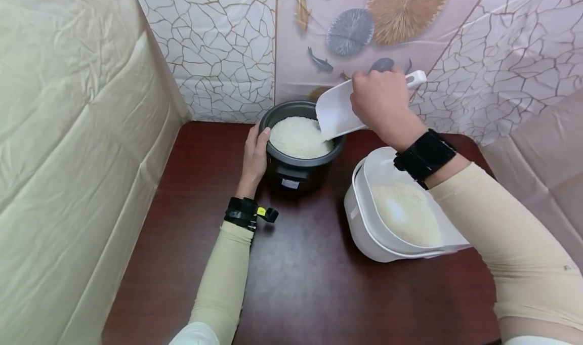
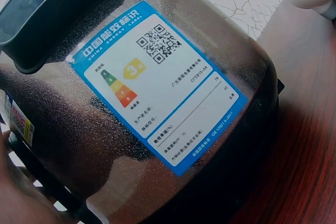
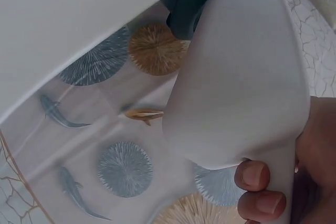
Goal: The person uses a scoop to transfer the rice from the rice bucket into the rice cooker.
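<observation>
A dark rice cooker (image 1: pixel 291 175) stands lidless at the back of the table, with white rice (image 1: pixel 300 137) heaped inside. My left hand (image 1: pixel 256 150) grips its left side, thumb near the rim; the left wrist view shows the cooker's body (image 2: pixel 110 145) and its blue-edged energy label (image 2: pixel 157 87) up close. A white scoop (image 1: pixel 339 110) is held by its handle in my right hand (image 1: pixel 380 97), tipped down to the left. Its front edge reaches over the cooker's right rim, at the rice. Fingers (image 3: pixel 257 192) curl round the handle in the right wrist view.
To the right of the cooker, a white rice bin (image 1: pixel 369 233) sits on the dark red table (image 1: pixel 296 284), with rice (image 1: pixel 405 213) inside, under my right forearm. A patterned wall cloth (image 1: pixel 223 56) hangs close behind; a beige cloth (image 1: pixel 91 132) borders the left.
</observation>
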### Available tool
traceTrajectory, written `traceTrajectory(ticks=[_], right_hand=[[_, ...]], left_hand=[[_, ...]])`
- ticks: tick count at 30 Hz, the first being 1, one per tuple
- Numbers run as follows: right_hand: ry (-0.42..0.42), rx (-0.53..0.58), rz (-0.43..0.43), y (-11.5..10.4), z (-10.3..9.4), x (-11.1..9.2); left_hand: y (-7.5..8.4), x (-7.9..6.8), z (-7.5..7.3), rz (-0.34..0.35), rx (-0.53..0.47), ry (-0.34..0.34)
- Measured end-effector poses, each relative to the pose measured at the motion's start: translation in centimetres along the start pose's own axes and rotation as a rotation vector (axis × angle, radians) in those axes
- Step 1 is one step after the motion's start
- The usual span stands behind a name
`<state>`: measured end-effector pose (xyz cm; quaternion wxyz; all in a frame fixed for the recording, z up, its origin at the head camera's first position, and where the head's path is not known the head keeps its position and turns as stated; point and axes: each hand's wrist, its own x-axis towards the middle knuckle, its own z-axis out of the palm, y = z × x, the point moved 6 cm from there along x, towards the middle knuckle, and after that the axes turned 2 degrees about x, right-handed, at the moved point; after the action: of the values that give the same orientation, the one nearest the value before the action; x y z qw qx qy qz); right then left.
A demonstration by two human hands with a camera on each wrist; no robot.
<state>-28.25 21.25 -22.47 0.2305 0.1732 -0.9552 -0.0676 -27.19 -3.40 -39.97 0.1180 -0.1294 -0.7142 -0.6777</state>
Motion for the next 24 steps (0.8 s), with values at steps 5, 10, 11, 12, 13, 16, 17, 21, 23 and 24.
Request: traceTrajectory(ticks=[5, 10, 11, 12, 13, 16, 17, 21, 23, 24], right_hand=[[0.058, -0.016, -0.043, -0.7, -0.2, 0.3], [0.090, -0.036, -0.075, -1.3, -0.4, 0.2], [0.094, -0.041, -0.081, -1.4, -0.5, 0.2], [0.097, -0.044, -0.086, -1.6, -0.6, 0.2], [0.100, -0.044, -0.088, -1.7, -0.7, 0.2], [0.085, -0.031, -0.070, -1.7, -0.9, 0.3], [0.065, -0.024, -0.050, -1.7, -0.9, 0.3], [-0.040, 0.009, 0.043, -0.9, -0.4, 0.5], [-0.077, 0.022, 0.079, -0.3, -0.1, 0.5], [-0.087, 0.031, 0.090, 0.0, 0.1, 0.5]], left_hand=[[0.0, 0.0, 0.0, -0.006, -0.003, 0.003], [0.2, -0.1, 0.1, -0.006, 0.004, 0.003], [0.3, -0.2, 0.1, -0.005, 0.005, 0.004], [0.3, -0.2, 0.1, -0.005, 0.008, 0.006], [0.3, -0.2, 0.1, -0.006, 0.010, 0.007], [0.3, -0.2, 0.1, 0.000, 0.012, 0.004], [0.3, -0.1, 0.1, 0.001, 0.010, 0.003], [-1.2, 0.4, 0.1, -0.002, 0.003, 0.001], [-2.4, 0.8, 0.1, -0.006, 0.003, 0.002], [-3.0, 0.9, 0.2, -0.009, 0.004, 0.004]])
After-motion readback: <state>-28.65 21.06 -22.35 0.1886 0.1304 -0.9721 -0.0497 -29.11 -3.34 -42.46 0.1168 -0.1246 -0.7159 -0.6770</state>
